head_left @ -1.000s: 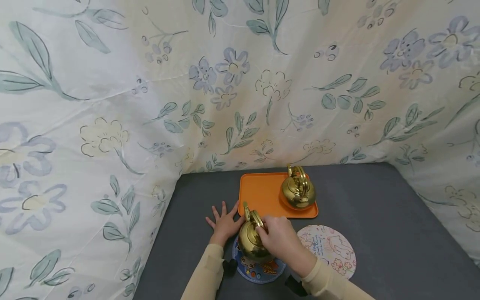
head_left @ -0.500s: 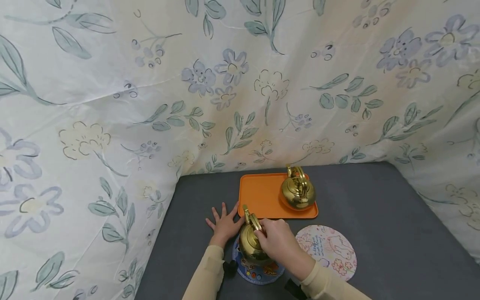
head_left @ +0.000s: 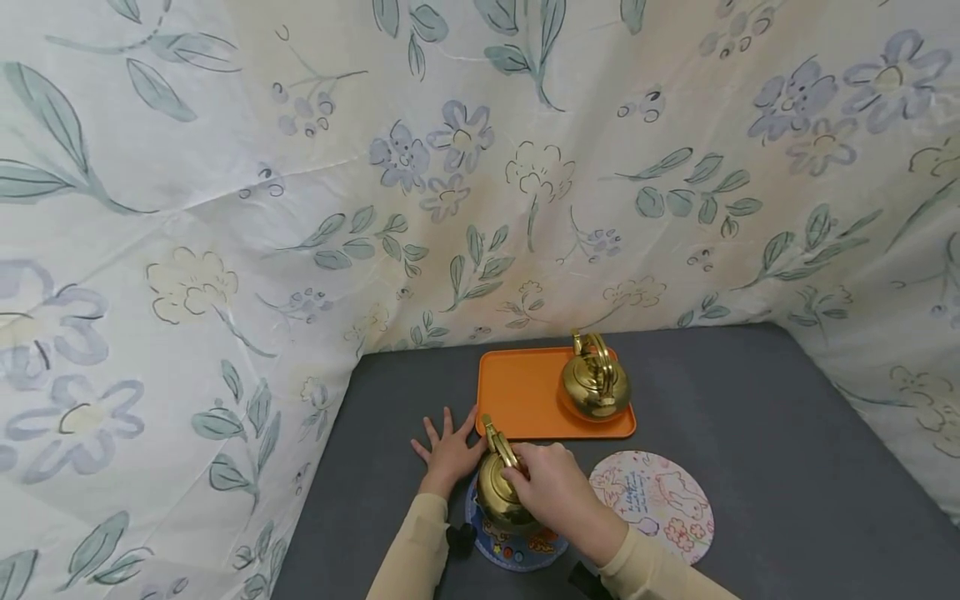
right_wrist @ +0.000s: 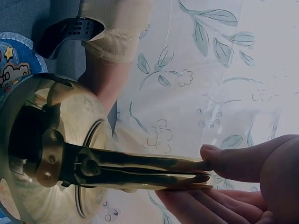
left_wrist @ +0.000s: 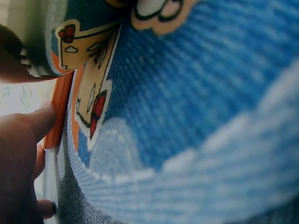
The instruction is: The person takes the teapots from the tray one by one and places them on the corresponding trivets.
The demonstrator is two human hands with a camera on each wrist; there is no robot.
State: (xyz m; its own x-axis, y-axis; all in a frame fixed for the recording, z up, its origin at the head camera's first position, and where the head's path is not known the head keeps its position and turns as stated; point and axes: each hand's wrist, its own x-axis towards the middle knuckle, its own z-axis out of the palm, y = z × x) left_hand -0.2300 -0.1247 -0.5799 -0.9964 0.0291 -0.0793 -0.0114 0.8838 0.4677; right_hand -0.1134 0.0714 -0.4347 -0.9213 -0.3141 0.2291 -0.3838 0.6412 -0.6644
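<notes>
We note the grey table (head_left: 750,433); orange tray (head_left: 525,392) as landmark, unmoved. Blue mat (head_left: 513,546) lies just in front of the tray. The brass kettle (head_left: 498,492) on it has shifted slightly leftward. Right hand (head_left: 555,487): fingers pinch its handle. Left hand (head_left: 450,450), fingers spread flat, unchanged, left of the tray.

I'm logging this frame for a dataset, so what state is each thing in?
Near kettle: upright on blue mat, handle gripped.
Far kettle: upright on orange tray, untouched.
White mat: flat, bare.
Right hand: grips the handle.
Left hand: flat on table.
</notes>
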